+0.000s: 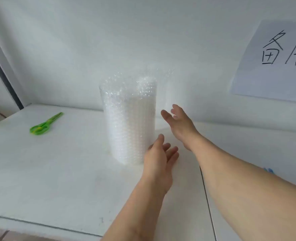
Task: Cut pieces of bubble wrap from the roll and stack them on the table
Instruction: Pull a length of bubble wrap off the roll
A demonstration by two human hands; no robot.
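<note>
A roll of clear bubble wrap point(129, 119) stands upright in the middle of the white table point(56, 171), close to the wall. A loose flap of wrap rises at its top right. My left hand point(161, 160) is open at the roll's lower right side, thumb near or touching the wrap. My right hand point(178, 122) is open, palm facing the roll, a little to its right and apart from it. Green scissors point(45, 124) lie shut on the table at the far left, well away from both hands.
A white wall runs behind the table. A sheet of paper point(272, 66) with black handwritten characters hangs on the wall at the upper right. A seam point(207, 197) splits the table surface on the right. The table's front edge point(39, 223) runs along the lower left.
</note>
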